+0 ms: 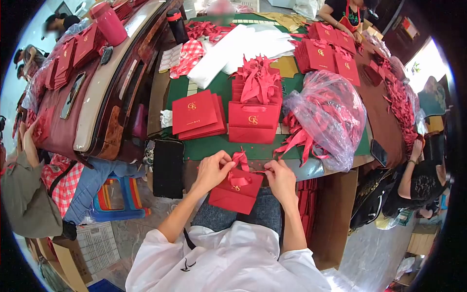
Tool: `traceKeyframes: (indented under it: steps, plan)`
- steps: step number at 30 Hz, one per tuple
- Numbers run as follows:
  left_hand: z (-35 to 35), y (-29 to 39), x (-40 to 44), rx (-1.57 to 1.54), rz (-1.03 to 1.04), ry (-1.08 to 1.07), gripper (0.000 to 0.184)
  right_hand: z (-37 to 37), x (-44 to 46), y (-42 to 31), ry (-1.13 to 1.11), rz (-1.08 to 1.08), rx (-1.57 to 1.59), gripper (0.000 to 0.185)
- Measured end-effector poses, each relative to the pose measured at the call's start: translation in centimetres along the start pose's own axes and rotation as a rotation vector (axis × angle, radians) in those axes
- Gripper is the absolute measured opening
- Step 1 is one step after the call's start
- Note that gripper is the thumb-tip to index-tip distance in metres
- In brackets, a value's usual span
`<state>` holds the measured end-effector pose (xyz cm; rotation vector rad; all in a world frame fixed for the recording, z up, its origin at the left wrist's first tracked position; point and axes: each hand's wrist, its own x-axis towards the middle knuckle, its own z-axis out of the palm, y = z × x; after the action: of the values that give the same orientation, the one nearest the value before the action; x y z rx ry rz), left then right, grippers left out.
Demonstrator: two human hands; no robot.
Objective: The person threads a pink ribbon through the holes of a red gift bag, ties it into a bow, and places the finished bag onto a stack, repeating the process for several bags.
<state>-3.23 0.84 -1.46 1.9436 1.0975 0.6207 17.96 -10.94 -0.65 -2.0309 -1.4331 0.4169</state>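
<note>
A small red gift bag (235, 194) with gold lettering is held tilted over the lap, at the table's near edge. Its red ribbon (240, 160) is gripped at the upper part by the left hand (214, 170), thumb and fingertips closed together. A ribbon end is pinched narrowly between the fingertips of the right hand (282, 179). Beyond, on the green mat (194, 149), a stack of flat red bags (195, 115) is seen beside a row of upright red bags (254, 121) topped with ribbons. To their right, a clear plastic bag (335, 117) is filled with red ribbons. Farther back, white plastic sheets (219, 58) are laid.
</note>
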Motion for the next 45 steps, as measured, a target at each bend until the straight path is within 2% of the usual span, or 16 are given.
traceKeyframes:
  steps: [2, 9, 11, 18, 20, 22, 24, 26, 28, 32, 35, 37, 40, 42, 44, 45]
  plan:
    - [-0.3, 0.9, 0.1, 0.081, -0.021, -0.017, 0.018, -0.1, -0.3, 0.7, -0.001, -0.112, -0.113, 0.014]
    - [0.9, 1.3, 0.6, 0.108, 0.082, 0.023, 0.020, -0.1, 0.2, 0.8, -0.017, -0.120, -0.083, 0.014]
    - [1.4, 2.0, 0.8, 0.135, 0.161, 0.087, 0.022, 0.6, 0.5, 0.9, -0.023, -0.041, 0.170, 0.012]
    - [2.6, 1.6, 1.7, 0.198, 0.126, 0.028, 0.019, 2.7, 1.9, 0.1, -0.022, -0.016, 0.544, 0.010]
    - [2.9, 1.6, 1.8, 0.164, 0.215, 0.129, 0.014, 3.9, 2.2, 0.3, -0.020, 0.006, 0.585, 0.011]
    - [3.1, 1.4, 2.0, 0.143, 0.267, 0.166, 0.013, 4.8, 2.4, 0.6, -0.079, 0.108, 0.775, 0.012]
    - [3.5, 1.0, 2.1, 0.120, 0.321, 0.191, 0.014, 5.5, 2.3, 0.9, -0.053, 0.050, 0.743, 0.013]
    - [3.0, 1.5, 2.2, 0.162, 0.367, 0.148, 0.021, 4.7, 2.2, 0.2, 0.037, -0.034, 0.566, 0.013]
    - [3.7, 0.1, 1.9, 0.163, 0.283, 0.121, 0.022, 5.4, 2.2, 0.8, -0.062, 0.037, 0.756, 0.014]
    - [4.0, -1.5, 1.7, 0.223, 0.269, 0.105, 0.019, 6.6, 2.5, 1.0, -0.019, 0.002, 0.760, 0.015]
    - [4.2, -1.5, 1.8, 0.121, 0.303, 0.146, 0.015, 7.0, 2.6, 0.9, 0.011, -0.014, 0.762, 0.013]
    - [3.6, -0.2, 1.5, -0.222, 0.045, 0.052, 0.010, 7.1, 2.7, 0.6, -0.003, -0.036, 0.831, 0.012]
    - [3.5, -0.7, 1.5, -0.344, 0.030, 0.000, 0.008, 7.4, 2.8, 0.6, -0.079, -0.069, 0.955, 0.013]
    - [3.4, -0.8, 1.9, -0.302, 0.040, -0.010, 0.008, 7.4, 2.8, 0.5, -0.064, -0.114, 0.996, 0.013]
    - [3.0, -0.9, 1.6, -0.447, -0.068, -0.093, 0.010, 6.9, 2.5, 0.4, -0.099, -0.073, 0.977, 0.013]
    - [3.3, -1.2, 1.7, -0.471, -0.007, -0.077, 0.011, 6.1, 2.5, 0.2, -0.129, -0.073, 0.955, 0.013]
